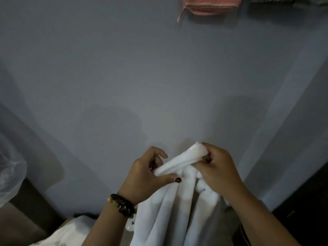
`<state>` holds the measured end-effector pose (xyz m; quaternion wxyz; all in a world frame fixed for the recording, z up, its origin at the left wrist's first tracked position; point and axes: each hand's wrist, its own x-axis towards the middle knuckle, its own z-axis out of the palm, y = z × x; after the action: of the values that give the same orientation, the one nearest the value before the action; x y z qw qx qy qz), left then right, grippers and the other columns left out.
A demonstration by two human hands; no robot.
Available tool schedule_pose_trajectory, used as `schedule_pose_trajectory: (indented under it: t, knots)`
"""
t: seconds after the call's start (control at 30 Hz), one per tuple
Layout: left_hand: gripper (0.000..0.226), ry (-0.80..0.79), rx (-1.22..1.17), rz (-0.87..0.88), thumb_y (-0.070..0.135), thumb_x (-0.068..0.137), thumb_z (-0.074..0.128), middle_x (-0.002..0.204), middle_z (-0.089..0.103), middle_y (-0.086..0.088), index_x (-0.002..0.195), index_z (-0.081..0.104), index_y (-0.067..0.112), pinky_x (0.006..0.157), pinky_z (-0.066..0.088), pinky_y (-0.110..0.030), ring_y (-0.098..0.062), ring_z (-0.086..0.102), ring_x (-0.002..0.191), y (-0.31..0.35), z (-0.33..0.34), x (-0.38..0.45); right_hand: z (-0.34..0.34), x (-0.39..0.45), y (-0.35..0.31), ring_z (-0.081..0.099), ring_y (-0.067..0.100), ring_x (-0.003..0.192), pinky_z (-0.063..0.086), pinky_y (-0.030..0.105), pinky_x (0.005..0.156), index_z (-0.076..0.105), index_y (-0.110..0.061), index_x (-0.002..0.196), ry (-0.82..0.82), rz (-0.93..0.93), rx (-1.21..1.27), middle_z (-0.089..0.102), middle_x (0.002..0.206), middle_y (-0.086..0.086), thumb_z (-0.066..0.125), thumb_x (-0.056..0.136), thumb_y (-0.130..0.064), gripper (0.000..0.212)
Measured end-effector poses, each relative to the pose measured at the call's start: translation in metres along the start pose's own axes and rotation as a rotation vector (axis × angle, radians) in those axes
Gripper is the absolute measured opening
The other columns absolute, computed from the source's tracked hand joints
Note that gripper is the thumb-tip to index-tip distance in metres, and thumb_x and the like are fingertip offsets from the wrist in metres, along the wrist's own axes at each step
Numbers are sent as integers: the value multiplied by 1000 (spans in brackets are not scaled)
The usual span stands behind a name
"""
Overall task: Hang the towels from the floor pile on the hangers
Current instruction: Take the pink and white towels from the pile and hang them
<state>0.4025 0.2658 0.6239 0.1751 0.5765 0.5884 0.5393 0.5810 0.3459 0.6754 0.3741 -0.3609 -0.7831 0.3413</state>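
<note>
Both my hands pinch one towel edge: left hand, right hand. Soft white cloth hangs below in folds.

Both hands raised: left hand pinching, right hand apparently curled, gripping.

Plain grey wall ahead, clear plastic bag at the left edge, dark cabinet bottom right.

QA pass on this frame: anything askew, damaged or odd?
Nothing damaged. The white terry towel hangs bunched in folds, its top edge pinched between left hand and right hand, not yet spread. The pink towel overhead trails a loose corner.
</note>
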Motion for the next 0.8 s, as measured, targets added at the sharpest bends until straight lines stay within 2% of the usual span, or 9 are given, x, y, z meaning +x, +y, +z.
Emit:
schedule_pose_trajectory:
  t: [0.1, 0.23, 0.33, 0.4, 0.5, 0.6, 0.7, 0.73, 0.8]
  knots:
    - [21, -10, 10, -73, 42, 70, 73, 67, 59, -1, 75, 62, 25, 57, 39, -22, -6, 48, 59, -26, 3, -12, -14, 7, 1, 48, 12, 53, 39, 25, 53, 63, -10, 70, 41, 7, 15, 54, 56, 5, 70, 80, -9, 12]
    - [30, 6, 78, -114, 46, 78, 58, 65, 58, 2, 67, 57, 19, 62, 45, -30, -7, 52, 61, -43, -3, -18, -31, 10, 8, 58, 31, 66, 46, 35, 58, 65, -7, 75, 159, 41, 21, 62, 68, 17, 67, 83, -12, 9]
    - [47, 94, 20, -106, 54, 81, 53, 60, 48, 8, 66, 51, 10, 55, 38, -22, -4, 45, 57, -38, -4, -16, -38, 9, 14, 60, 32, 63, 48, 32, 55, 66, -13, 75, 196, 72, 30, 61, 64, 14, 69, 82, -13, 8]
    - [56, 135, -29, -78, 57, 86, 45, 62, 44, 10, 70, 48, 4, 53, 34, -17, -3, 42, 56, -27, -1, -11, -38, 7, 19, 63, 33, 63, 52, 39, 58, 66, -16, 75, 189, 95, 15, 62, 63, 13, 70, 81, -14, 8]
    - [49, 153, -28, -11, 50, 95, 36, 64, 45, 12, 74, 50, 8, 54, 34, -14, 0, 42, 57, -7, 4, 0, -31, 0, 27, 61, 21, 57, 52, 38, 59, 67, -31, 83, 188, 86, 26, 62, 62, 9, 73, 78, -9, 23]
    - [39, 102, 38, 79, 48, 95, 35, 61, 41, 14, 69, 40, 21, 53, 31, -14, -2, 39, 53, 22, 5, 14, -21, -7, 30, 61, 20, 62, 51, 29, 63, 65, -45, 98, 67, 41, 42, 66, 67, 3, 77, 72, -3, 51]
    - [26, 17, 90, 200, 42, 98, 40, 59, 46, 13, 74, 43, 32, 53, 34, -13, -4, 45, 52, 49, 10, 25, -11, -11, 25, 38, 7, 45, 39, 15, 53, 49, -45, 123, -208, 36, 66, 42, 48, -7, 78, 73, -5, 69]
    - [23, -5, 126, 242, 42, 97, 41, 59, 47, 12, 77, 45, 33, 54, 35, -13, -5, 47, 52, 56, 12, 27, -8, -12, 21, 34, 5, 45, 35, 15, 52, 49, -41, 123, -303, 46, 93, 36, 46, -8, 79, 73, -7, 68]
    - [20, -37, 192, 302, 44, 96, 43, 60, 50, 12, 80, 48, 34, 54, 36, -14, -5, 49, 52, 64, 15, 31, -2, -12, 14, 31, 5, 46, 32, 18, 50, 56, -27, 109, -394, 63, 140, 33, 47, -9, 80, 73, -13, 46]
